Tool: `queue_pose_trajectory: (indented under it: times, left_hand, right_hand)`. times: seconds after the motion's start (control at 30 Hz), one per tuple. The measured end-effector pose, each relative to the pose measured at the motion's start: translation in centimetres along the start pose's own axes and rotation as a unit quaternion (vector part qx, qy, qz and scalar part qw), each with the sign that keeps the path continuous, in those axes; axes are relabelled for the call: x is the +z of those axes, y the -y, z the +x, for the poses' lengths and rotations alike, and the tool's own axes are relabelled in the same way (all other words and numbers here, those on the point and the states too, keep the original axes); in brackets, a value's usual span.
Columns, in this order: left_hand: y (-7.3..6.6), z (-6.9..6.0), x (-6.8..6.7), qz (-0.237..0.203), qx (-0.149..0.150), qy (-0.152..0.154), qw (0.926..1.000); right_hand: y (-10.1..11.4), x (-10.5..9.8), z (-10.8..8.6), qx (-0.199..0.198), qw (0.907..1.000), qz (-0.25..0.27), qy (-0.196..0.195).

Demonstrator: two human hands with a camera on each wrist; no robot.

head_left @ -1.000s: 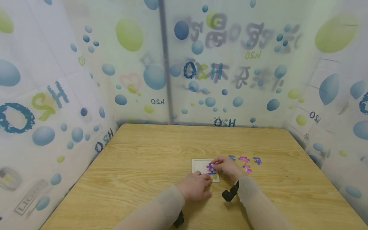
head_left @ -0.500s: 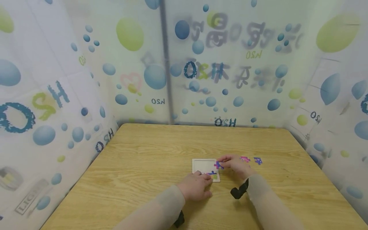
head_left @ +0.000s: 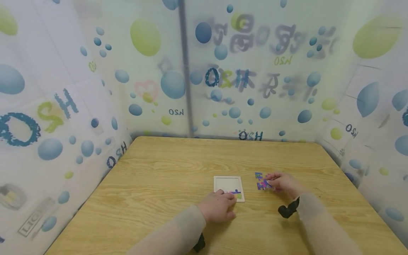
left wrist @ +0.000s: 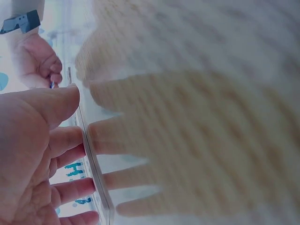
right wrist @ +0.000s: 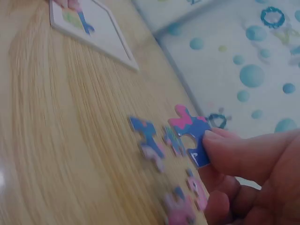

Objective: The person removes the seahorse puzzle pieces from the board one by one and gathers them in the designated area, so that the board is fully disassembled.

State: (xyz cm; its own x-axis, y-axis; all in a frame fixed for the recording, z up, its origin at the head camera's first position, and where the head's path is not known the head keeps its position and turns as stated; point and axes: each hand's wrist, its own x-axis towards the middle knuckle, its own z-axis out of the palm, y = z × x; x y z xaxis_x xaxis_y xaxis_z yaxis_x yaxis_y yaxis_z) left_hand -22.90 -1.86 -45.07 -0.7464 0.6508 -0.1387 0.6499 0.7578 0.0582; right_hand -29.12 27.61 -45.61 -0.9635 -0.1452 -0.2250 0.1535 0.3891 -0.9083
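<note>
My left hand lies with fingers extended over the front edge of a white puzzle tray. In the left wrist view, the fingertips of the left hand touch the tray's edge. Joined puzzle pieces fill part of the tray's near right corner, partly covered by the fingers. To the right of the tray, my right hand pinches a blue and pink puzzle piece between thumb and fingers, held above the loose pieces. Its thumb hides part of the piece.
Several loose puzzle pieces lie on the wooden table beneath and beside the right hand, among them a blue one and pink ones. A curtain with bubble prints hangs behind the table and at both sides.
The right hand has carried the blue and pink puzzle piece from above the tray rightward to the loose pieces. The left hand has stayed at the tray's front edge.
</note>
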Motion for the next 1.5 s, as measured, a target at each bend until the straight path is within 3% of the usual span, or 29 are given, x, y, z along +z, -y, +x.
queue_pose_trajectory:
  times: [0.27,0.6,0.8,1.17,1.5]
  left_hand:
    - [0.0,0.0,-0.1,0.007,0.002,0.001,1.0000]
    - [0.0,0.1,0.0,0.011,0.001,0.002,0.9999]
    - [0.0,0.0,0.0,0.006,0.001,0.002,1.0000]
    - [-0.1,-0.1,-0.1,0.009,0.002,0.000,1.0000]
    - [-0.1,-0.2,-0.2,0.013,-0.001,0.000,0.9999]
  right_hand:
    - [-1.3,-3.6,-0.9,-0.007,0.9991,-0.042,0.000]
    - [-2.4,-6.5,-1.5,0.016,0.9968,-0.079,0.006]
    - [-2.8,-6.8,-1.4,0.029,0.9972,-0.069,0.003]
    - [-2.8,-6.8,-1.1,0.060,0.9852,-0.159,-0.023]
    - [-2.7,-6.6,-1.3,0.054,0.9830,-0.171,-0.039]
